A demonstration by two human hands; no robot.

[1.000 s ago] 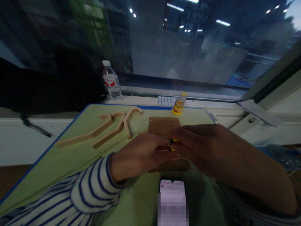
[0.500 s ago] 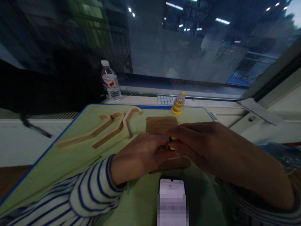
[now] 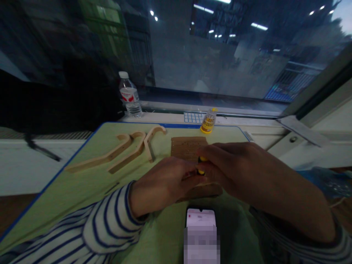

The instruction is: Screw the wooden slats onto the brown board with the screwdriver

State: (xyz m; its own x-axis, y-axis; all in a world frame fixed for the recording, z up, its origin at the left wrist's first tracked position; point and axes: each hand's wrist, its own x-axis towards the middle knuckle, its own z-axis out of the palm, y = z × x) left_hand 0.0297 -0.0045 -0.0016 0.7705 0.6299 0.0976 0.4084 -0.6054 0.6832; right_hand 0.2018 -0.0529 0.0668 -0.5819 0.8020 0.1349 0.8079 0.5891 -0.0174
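My right hand [image 3: 233, 163] is closed round a small yellow-and-black tool handle [image 3: 201, 171], which looks like a stubby screwdriver's. Only bits of it show between the fingers. Thumb and fingers of my left hand [image 3: 166, 181] are pressed together right beside the handle; what they pinch is hidden. Both hands are above a brown piece of cardboard [image 3: 188, 143], whose near edge shows again below the fingers. Several pale wooden hook-shaped pieces [image 3: 125, 159] lie to the left of the hands. Whatever is under the tool's tip cannot be seen.
A phone [image 3: 201, 218] with a lit screen lies in front of me on the blue-edged table [image 3: 162, 227]. At the back are a small yellow-capped bottle [image 3: 208, 121] and, on the sill, a water bottle [image 3: 129, 97]. A window [image 3: 176, 55] rises behind; a thin dark rod [image 3: 112, 188] lies near my left sleeve.
My right wrist and forearm have shifted slightly to the left, and a little more of the yellow on the handle shows. My left hand has barely moved.
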